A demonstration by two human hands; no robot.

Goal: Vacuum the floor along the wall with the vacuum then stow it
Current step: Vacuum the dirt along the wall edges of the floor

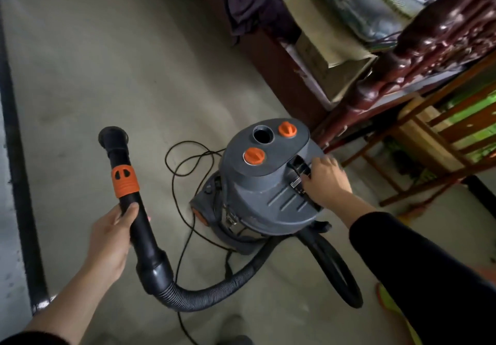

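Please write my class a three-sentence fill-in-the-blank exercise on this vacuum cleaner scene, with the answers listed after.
The hose tube is gripped by the ____ hand. On top of the vacuum cleaner sit ____ orange knobs. The power cord lying on the floor is ____ in colour.
Answers: left; two; black.
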